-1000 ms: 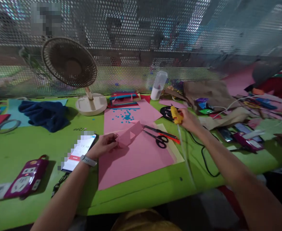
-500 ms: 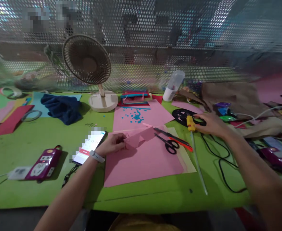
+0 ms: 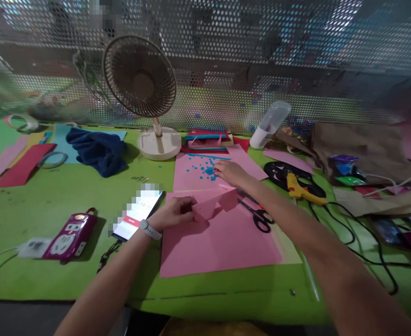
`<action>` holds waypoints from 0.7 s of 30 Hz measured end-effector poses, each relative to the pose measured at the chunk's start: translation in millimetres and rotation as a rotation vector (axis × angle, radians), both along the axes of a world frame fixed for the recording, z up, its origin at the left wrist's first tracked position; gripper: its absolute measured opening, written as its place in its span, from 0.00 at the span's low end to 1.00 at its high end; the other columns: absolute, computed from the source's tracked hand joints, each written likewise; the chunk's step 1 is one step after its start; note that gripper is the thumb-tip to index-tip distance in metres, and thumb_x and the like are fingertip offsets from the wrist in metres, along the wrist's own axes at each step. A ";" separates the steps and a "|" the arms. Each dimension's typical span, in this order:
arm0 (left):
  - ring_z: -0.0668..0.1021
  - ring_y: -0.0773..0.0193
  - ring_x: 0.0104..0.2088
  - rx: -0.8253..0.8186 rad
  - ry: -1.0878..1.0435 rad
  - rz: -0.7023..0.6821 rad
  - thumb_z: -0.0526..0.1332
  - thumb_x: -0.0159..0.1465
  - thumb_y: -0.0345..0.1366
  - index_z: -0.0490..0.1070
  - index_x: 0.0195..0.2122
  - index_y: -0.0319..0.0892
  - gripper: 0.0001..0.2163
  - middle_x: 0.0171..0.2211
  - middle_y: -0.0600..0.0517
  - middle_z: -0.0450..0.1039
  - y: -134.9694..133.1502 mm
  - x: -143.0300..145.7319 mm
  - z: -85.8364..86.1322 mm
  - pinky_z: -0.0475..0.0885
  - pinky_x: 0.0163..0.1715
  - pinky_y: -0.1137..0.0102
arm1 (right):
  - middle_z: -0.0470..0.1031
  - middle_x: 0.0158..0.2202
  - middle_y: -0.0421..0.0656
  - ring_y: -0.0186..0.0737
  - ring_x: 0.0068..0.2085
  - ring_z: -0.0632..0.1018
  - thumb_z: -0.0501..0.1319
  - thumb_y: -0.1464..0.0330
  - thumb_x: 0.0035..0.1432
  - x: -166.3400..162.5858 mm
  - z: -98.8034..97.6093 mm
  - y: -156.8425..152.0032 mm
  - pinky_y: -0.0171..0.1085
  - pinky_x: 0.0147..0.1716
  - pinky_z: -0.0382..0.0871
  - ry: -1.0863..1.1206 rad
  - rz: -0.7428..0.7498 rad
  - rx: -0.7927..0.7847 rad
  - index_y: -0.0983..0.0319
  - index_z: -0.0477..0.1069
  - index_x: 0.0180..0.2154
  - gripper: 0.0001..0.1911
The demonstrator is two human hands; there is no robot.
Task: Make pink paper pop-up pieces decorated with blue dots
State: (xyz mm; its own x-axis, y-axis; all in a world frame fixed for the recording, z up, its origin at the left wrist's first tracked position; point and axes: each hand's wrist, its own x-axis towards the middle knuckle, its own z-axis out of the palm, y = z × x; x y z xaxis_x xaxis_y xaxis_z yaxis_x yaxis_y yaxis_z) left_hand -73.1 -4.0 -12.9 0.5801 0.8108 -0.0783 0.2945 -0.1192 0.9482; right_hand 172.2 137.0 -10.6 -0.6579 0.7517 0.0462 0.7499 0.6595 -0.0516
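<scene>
My left hand (image 3: 173, 215) is closed round one end of a folded pink paper strip (image 3: 214, 204), held just above a large pink sheet (image 3: 223, 242). My right hand (image 3: 230, 171) reaches across to a scatter of small blue paper bits (image 3: 205, 167) on a second pink sheet, fingers pinched at the bits. What the pinch holds is too small to see. A yellow glue gun (image 3: 300, 190) lies on the table to the right, free of my hand.
Black scissors (image 3: 258, 215) lie right of the strip. A phone (image 3: 137, 215) and a purple power strip (image 3: 68, 235) sit at the left. A desk fan (image 3: 145, 93), blue cloth (image 3: 96, 149), white bottle (image 3: 270, 123), paper stacks and cables crowd the green table (image 3: 51, 200).
My right hand let go of the yellow glue gun, which now lies on the table, and moved left to the blue paper bits. My left hand kept hold of the pink strip.
</scene>
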 end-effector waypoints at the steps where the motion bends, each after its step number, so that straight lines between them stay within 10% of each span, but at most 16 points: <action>1: 0.72 0.67 0.26 0.009 0.013 -0.001 0.60 0.59 0.34 0.70 0.37 0.38 0.07 0.27 0.53 0.72 0.4 -0.5 0.0 0.65 0.25 0.74 | 0.77 0.44 0.50 0.42 0.46 0.75 0.57 0.70 0.66 -1.9 -2.3 0.5 0.37 0.45 0.65 -0.019 0.011 0.003 0.66 0.75 0.42 0.09; 21: 0.72 0.69 0.25 -0.035 -0.078 0.009 0.62 0.57 0.36 0.68 0.40 0.37 0.11 0.27 0.53 0.72 2.7 -1.4 -12.5 0.66 0.25 0.74 | 0.79 0.36 0.47 0.41 0.37 0.77 0.54 0.70 0.60 11.2 -4.9 -12.2 0.37 0.39 0.68 0.333 -0.204 -0.044 0.65 0.75 0.37 0.11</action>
